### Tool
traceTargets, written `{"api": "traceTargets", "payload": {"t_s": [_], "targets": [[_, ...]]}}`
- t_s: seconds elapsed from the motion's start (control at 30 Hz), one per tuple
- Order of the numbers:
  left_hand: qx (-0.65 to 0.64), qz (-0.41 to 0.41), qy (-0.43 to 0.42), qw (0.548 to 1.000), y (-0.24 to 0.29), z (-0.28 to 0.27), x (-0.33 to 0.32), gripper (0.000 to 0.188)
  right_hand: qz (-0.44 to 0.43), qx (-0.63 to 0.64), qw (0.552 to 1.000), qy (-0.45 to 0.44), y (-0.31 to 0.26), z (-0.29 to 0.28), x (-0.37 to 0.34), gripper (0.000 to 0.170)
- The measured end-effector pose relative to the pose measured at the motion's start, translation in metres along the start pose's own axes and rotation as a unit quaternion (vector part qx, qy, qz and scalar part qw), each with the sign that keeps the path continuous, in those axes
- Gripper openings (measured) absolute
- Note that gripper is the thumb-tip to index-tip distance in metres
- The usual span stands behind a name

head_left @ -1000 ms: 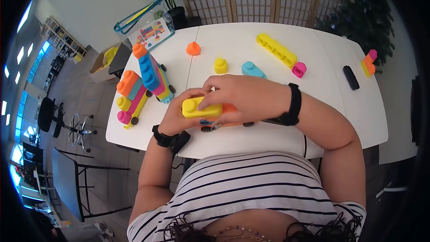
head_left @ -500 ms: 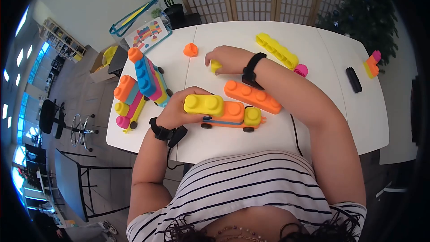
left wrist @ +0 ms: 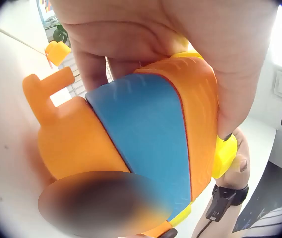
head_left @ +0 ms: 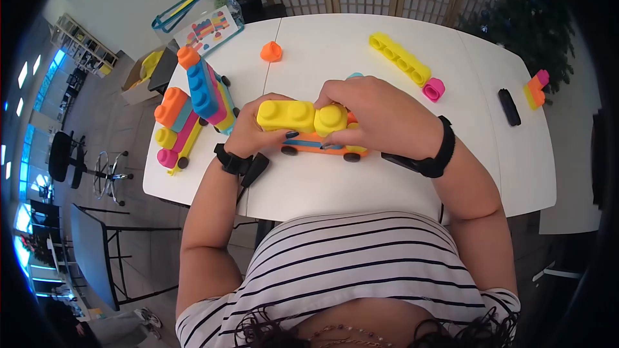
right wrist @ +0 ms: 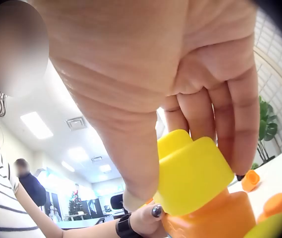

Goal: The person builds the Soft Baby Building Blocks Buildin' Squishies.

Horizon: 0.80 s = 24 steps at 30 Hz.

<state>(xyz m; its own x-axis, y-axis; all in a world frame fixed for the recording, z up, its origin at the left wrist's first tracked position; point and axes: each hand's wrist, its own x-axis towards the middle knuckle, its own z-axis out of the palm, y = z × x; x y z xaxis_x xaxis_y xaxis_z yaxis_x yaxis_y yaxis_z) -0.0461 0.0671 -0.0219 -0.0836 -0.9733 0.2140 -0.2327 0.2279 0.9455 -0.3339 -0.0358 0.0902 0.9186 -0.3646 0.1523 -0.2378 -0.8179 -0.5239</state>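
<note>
My right hand (head_left: 387, 116) pinches a small yellow block (head_left: 331, 119) between thumb and fingers, beside a longer yellow block (head_left: 285, 115) on top of a wheeled orange and blue vehicle (head_left: 308, 142). Around the vehicle's left end and the longer block curls my left hand (head_left: 248, 130). The left wrist view shows the blue layer (left wrist: 146, 134) between orange ones, under the palm. Seen from the right wrist, the small yellow block (right wrist: 193, 176) rests on or just over an orange block (right wrist: 215, 215); which, I cannot tell.
Two built vehicles (head_left: 205, 93) (head_left: 179, 130) stand at the table's left. Farther back lie an orange piece (head_left: 271, 51), a long yellow block (head_left: 400, 60) and a pink one (head_left: 433, 89). A black object (head_left: 509, 107) and a small stack (head_left: 536, 89) are at the right.
My right hand went out to the small yellow block, took hold of it and brought it back beside the longer yellow block. My left hand kept its hold on the vehicle.
</note>
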Motion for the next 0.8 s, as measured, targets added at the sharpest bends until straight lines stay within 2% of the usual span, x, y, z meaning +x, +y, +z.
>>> {"api": "traceTargets", "payload": {"t_s": [0.17, 0.23, 0.53, 0.8], "targets": [[-0.02, -0.021, 0.008, 1.0, 0.007, 0.001, -0.002, 0.052, -0.032, -0.033, 0.998, 0.045, 0.007, 0.012, 0.0, 0.043], [-0.018, -0.014, 0.005, 1.0, 0.006, 0.001, -0.001, 0.052, -0.029, 0.006, 0.999, 0.027, 0.008, 0.009, 0.001, 0.043], [-0.001, -0.001, 0.008, 1.0, 0.004, 0.0, -0.002, 0.053, 0.008, 0.036, 0.999, 0.001, 0.007, 0.008, 0.002, 0.043], [0.009, -0.004, 0.015, 1.0, 0.003, -0.001, -0.005, 0.052, -0.008, 0.025, 0.999, 0.023, 0.011, 0.019, 0.002, 0.043]]}}
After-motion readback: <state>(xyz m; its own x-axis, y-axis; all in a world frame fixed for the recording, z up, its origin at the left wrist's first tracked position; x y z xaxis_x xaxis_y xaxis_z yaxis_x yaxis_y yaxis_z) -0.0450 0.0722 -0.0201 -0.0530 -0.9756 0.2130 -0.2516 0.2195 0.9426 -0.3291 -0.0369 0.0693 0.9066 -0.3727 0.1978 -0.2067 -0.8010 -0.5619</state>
